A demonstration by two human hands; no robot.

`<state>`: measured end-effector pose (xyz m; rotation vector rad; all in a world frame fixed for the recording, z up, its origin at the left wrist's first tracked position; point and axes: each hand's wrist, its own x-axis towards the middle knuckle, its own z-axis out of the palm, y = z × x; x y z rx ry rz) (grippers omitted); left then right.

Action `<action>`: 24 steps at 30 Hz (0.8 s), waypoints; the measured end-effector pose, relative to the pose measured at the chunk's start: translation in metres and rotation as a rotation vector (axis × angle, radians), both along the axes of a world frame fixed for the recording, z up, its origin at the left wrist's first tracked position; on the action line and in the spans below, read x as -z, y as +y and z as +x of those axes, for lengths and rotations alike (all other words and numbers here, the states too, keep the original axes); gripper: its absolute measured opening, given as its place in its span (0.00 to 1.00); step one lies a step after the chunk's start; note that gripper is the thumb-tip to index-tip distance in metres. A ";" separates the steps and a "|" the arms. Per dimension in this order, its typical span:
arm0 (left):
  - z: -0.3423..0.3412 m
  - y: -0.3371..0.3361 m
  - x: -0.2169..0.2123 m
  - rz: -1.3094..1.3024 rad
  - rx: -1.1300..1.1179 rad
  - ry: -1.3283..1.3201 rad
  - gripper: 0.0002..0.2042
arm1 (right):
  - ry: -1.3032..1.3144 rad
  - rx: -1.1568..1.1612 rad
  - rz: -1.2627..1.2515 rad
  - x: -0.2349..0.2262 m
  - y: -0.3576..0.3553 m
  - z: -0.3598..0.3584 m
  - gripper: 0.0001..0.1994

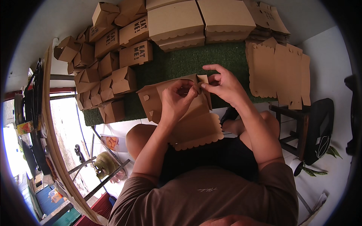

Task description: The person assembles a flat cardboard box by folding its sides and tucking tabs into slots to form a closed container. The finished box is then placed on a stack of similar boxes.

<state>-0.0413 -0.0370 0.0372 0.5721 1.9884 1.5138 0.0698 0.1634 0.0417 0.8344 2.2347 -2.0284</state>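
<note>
Left hand (177, 98) and right hand (223, 86) fingers pinched on corner flap of half-folded cardboard box (188, 120), near green mat (177, 64). Light, stiff, creases easily; grip at folds.

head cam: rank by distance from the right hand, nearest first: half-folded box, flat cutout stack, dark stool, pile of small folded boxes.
1. half-folded box: pinched at its top flap by the right hand.
2. flat cutout stack: on the green mat, to the hand's right.
3. pile of small folded boxes: far left of the mat.
4. dark stool: lower right. Roughly level with the pile; too close to call.
</note>
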 end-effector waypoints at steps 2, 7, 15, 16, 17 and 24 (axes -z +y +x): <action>0.000 0.000 0.000 -0.014 0.004 0.013 0.13 | 0.006 -0.003 -0.007 0.000 0.000 0.000 0.36; -0.001 0.000 -0.001 -0.004 0.006 0.012 0.13 | 0.003 0.000 -0.018 0.002 0.001 -0.001 0.37; 0.000 0.001 -0.006 -0.020 0.003 0.011 0.12 | 0.000 0.000 0.009 0.006 0.000 0.000 0.37; 0.000 0.001 -0.006 -0.026 0.002 0.011 0.12 | 0.000 0.002 0.009 0.007 0.000 -0.001 0.37; 0.000 0.000 -0.006 -0.032 0.000 0.011 0.12 | -0.002 0.008 0.002 0.007 0.000 -0.001 0.37; -0.001 0.000 -0.004 -0.007 -0.002 0.009 0.12 | 0.013 -0.034 0.040 0.004 0.002 -0.001 0.37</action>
